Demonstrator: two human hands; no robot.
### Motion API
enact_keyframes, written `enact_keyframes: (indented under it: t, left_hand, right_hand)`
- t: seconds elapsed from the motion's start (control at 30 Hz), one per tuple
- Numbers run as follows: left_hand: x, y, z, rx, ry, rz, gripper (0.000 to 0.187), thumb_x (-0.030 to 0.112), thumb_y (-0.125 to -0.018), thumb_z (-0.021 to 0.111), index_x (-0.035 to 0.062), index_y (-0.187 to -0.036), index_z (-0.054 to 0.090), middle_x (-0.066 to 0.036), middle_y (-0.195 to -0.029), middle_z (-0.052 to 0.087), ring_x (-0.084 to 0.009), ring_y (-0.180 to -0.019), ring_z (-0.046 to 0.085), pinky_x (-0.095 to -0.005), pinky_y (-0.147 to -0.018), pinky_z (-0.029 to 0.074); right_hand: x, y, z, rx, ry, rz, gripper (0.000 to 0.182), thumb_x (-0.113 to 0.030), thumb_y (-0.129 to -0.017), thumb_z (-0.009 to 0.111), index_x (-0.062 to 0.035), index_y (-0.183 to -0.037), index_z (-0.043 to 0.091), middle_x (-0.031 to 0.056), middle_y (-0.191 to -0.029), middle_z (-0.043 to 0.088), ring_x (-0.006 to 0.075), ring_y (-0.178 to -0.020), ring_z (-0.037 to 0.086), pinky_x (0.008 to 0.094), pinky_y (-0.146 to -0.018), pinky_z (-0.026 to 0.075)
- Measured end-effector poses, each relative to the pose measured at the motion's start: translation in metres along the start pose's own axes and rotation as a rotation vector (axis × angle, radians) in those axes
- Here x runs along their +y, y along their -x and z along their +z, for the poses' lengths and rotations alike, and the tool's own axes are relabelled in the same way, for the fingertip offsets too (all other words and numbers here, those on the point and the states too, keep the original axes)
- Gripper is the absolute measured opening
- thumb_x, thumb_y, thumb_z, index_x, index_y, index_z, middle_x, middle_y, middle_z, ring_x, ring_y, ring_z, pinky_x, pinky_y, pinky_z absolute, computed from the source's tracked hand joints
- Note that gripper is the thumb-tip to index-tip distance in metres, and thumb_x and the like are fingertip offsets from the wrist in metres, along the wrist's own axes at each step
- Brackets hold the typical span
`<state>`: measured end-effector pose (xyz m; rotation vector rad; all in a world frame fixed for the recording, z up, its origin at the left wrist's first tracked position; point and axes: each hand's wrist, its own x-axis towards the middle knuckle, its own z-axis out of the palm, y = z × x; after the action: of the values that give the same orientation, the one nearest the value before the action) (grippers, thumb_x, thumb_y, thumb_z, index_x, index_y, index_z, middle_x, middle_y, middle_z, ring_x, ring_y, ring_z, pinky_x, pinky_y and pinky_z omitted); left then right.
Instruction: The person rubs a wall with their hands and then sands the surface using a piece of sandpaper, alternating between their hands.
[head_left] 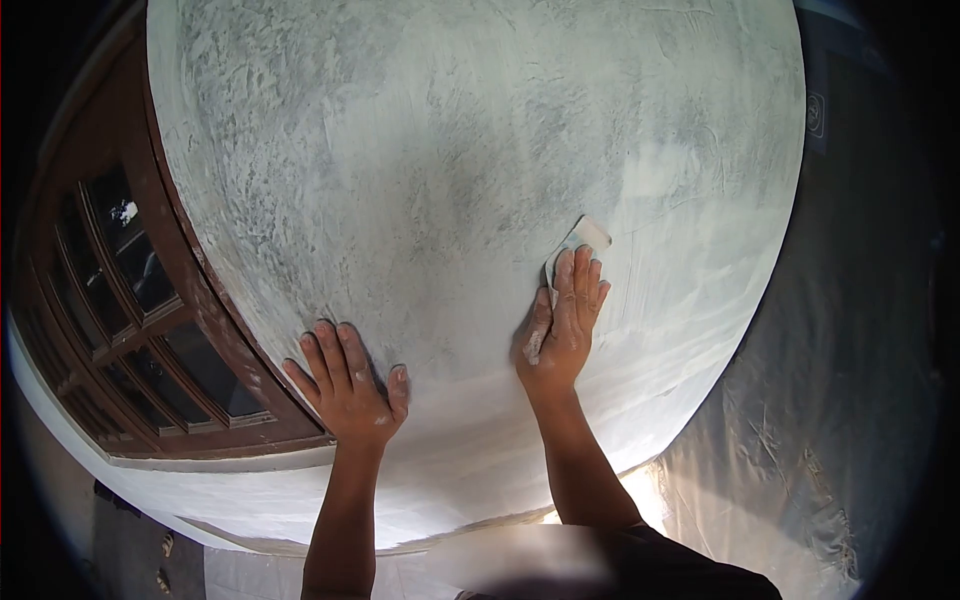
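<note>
A pale, plastered wall (pixel 450 170) with rough grey patches fills the middle of the head view. My left hand (pixel 350 388) lies flat on its lower part, fingers spread, holding nothing. Further right, my right hand (pixel 567 318) presses a thin, pale sheet (pixel 592 234) against the wall; the sheet's folded end sticks out beyond the fingertips, and the rest is partly hidden under the palm. White dust marks the fingers of both hands.
A brown wooden window frame (pixel 180 318) with dark glass panes stands at the left, close to my left hand. Dark plastic sheeting (pixel 810 350) hangs at the right. A bright patch of light lies at the bottom, beside my right forearm.
</note>
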<state>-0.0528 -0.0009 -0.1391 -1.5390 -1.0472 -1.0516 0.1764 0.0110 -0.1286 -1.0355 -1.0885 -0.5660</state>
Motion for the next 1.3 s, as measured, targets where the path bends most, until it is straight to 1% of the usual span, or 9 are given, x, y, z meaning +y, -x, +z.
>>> enact_keyframes:
  t: [0.2, 0.33, 0.47, 0.6, 0.67, 0.8, 0.9, 1.07, 1.3]
  left_hand:
    - [-0.011, 0.013, -0.002, -0.058, 0.008, 0.030, 0.066, 0.052, -0.096, 0.039, 0.0065, -0.143, 0.044, -0.018, -0.153, 0.032, -0.0388, -0.145, 0.019, -0.0622, -0.114, 0.005]
    - [-0.026, 0.014, -0.003, 0.007, -0.041, 0.117, 0.065, 0.052, -0.096, 0.039, 0.0088, -0.144, 0.043, -0.018, -0.156, 0.027, -0.0398, -0.146, 0.014, -0.0625, -0.114, 0.001]
    - [-0.021, 0.019, 0.000, 0.027, 0.023, 0.040, 0.061, 0.056, -0.095, 0.041, 0.0172, -0.142, 0.047, -0.014, -0.156, 0.028, -0.0421, -0.145, 0.016, -0.0623, -0.108, 0.016]
    - [-0.023, 0.022, -0.001, -0.010, 0.073, 0.004, 0.059, 0.057, -0.095, 0.041, 0.0196, -0.140, 0.050, -0.012, -0.156, 0.030, -0.0431, -0.144, 0.019, -0.0578, -0.100, 0.026]
    - [-0.024, 0.023, -0.001, -0.017, 0.083, 0.014, 0.058, 0.056, -0.095, 0.041, 0.0189, -0.139, 0.051, -0.013, -0.156, 0.030, -0.0433, -0.144, 0.019, -0.0579, -0.100, 0.026]
    - [-0.026, 0.019, -0.004, -0.005, 0.040, 0.080, 0.061, 0.053, -0.097, 0.041, 0.0099, -0.139, 0.049, -0.018, -0.154, 0.031, -0.0455, -0.143, 0.021, -0.0554, -0.096, 0.031]
    - [-0.026, 0.021, -0.004, -0.014, 0.037, 0.067, 0.061, 0.052, -0.097, 0.039, 0.0084, -0.139, 0.048, -0.018, -0.153, 0.033, -0.0445, -0.143, 0.021, -0.0549, -0.097, 0.031]
    - [-0.029, 0.027, -0.001, -0.033, 0.131, 0.013, 0.057, 0.052, -0.096, 0.040, 0.0140, -0.137, 0.053, -0.014, -0.154, 0.033, -0.0431, -0.143, 0.022, -0.0572, -0.103, 0.025]
    - [-0.026, 0.024, -0.001, -0.001, 0.121, 0.018, 0.058, 0.051, -0.097, 0.037, 0.0126, -0.137, 0.053, -0.013, -0.154, 0.033, -0.0423, -0.143, 0.022, -0.0581, -0.104, 0.024]
  right_hand:
    - [-0.049, 0.037, 0.014, -0.378, 0.007, -0.603, 0.051, -0.021, -0.090, 0.057, -0.0147, -0.140, 0.050, 0.0007, -0.149, 0.043, 0.0190, -0.143, 0.029, 0.0471, -0.119, 0.013]
    - [-0.001, 0.015, -0.004, -0.109, 0.072, -0.166, 0.052, -0.002, -0.088, 0.056, -0.0032, -0.139, 0.049, 0.0144, -0.148, 0.043, 0.0297, -0.142, 0.031, 0.0505, -0.117, 0.016]
    - [-0.014, 0.024, 0.006, 0.026, 0.036, 0.043, 0.050, 0.000, -0.089, 0.053, 0.0011, -0.139, 0.047, 0.0190, -0.147, 0.042, 0.0358, -0.143, 0.029, 0.0514, -0.116, 0.012]
    - [-0.053, 0.073, 0.018, -0.349, 0.042, -0.505, 0.052, -0.012, -0.086, 0.060, -0.0168, -0.138, 0.053, 0.0007, -0.149, 0.043, 0.0227, -0.143, 0.030, 0.0491, -0.119, 0.013]
    - [-0.038, 0.071, 0.012, -0.340, 0.047, -0.581, 0.053, -0.009, -0.085, 0.059, -0.0157, -0.138, 0.053, 0.0019, -0.148, 0.044, 0.0222, -0.142, 0.032, 0.0484, -0.118, 0.015]
    - [0.000, 0.036, -0.003, -0.022, 0.089, -0.001, 0.049, -0.004, -0.090, 0.055, -0.0020, -0.138, 0.049, 0.0167, -0.147, 0.044, 0.0335, -0.141, 0.032, 0.0509, -0.116, 0.016]
    - [-0.025, 0.031, 0.012, 0.102, 0.039, 0.132, 0.047, -0.002, -0.092, 0.052, 0.0021, -0.139, 0.047, 0.0211, -0.147, 0.041, 0.0380, -0.141, 0.030, 0.0522, -0.116, 0.014]
    - [-0.066, 0.077, 0.021, -0.368, 0.041, -0.566, 0.050, -0.016, -0.086, 0.059, -0.0178, -0.136, 0.055, -0.0007, -0.145, 0.048, 0.0200, -0.140, 0.033, 0.0453, -0.119, 0.016]
    - [-0.004, 0.033, -0.001, 0.056, 0.087, 0.061, 0.049, -0.004, -0.090, 0.054, 0.0011, -0.139, 0.047, 0.0201, -0.146, 0.042, 0.0368, -0.141, 0.032, 0.0512, -0.115, 0.018]
